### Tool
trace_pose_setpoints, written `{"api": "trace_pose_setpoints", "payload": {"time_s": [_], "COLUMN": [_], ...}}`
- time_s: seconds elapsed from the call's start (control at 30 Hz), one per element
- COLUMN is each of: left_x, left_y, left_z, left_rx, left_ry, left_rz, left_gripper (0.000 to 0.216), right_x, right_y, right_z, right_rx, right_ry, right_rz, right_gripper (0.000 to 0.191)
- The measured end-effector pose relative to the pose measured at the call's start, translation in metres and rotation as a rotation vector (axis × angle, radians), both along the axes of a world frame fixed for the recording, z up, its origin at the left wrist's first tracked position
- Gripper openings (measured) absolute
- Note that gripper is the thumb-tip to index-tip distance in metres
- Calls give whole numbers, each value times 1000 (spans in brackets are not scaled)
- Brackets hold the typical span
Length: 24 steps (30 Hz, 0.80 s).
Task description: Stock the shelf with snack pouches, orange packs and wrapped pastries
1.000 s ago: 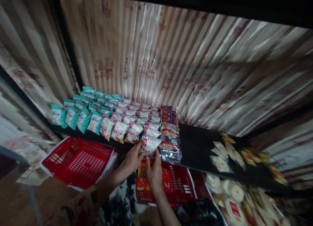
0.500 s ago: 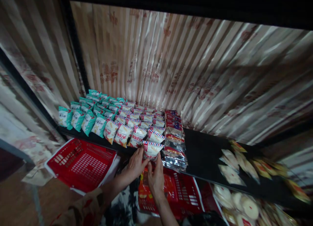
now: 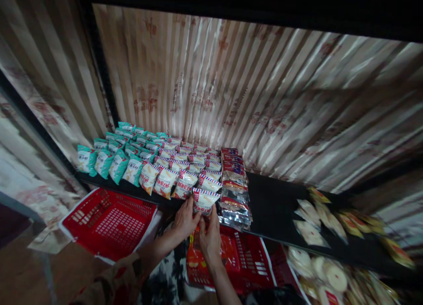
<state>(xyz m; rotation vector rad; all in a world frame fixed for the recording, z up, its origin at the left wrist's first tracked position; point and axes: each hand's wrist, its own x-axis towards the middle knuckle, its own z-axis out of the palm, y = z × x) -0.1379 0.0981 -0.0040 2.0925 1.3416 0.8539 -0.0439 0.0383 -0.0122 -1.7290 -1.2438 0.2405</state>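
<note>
A white snack bag with a blue-and-red striped top edge stands at the front of the black shelf. My left hand grips its left side, and my right hand grips its right side; the bag's lower part is partly behind my fingers. Matching white bags fill rows behind it and to its left. Flat dark-red and silver packets lie overlapped in a column just right of the held bag. Teal snack bags stand in rows at the shelf's left end.
Below the shelf edge are a red basket at left and another red basket holding red-and-orange packs under my hands. Pale and yellow packets lie on the shelf's right part. Round pale packaged items sit lower right. Corrugated sheeting backs the shelf.
Both hands stay on the white snack bag, which has hardly moved. The whole view has shifted very slightly.
</note>
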Motion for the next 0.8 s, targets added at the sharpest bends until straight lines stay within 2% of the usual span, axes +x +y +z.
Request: {"api": "trace_pose_setpoints", "payload": {"time_s": [0.2, 0.47, 0.8], "left_x": [-2, 5, 15], "left_y": [5, 7, 4], "left_z": [2, -1, 5], "left_rx": [-9, 87, 56], "left_ry": [1, -1, 27], "left_rz": [-5, 42, 84], "left_gripper": [55, 53, 54], "right_x": [-3, -3, 1], "right_y": [1, 5, 5], "right_z": [1, 5, 19], "right_rx": [13, -42, -83], "right_ry": [-10, 2, -27], "right_rz": [-14, -61, -80], "right_gripper": [59, 60, 59]}}
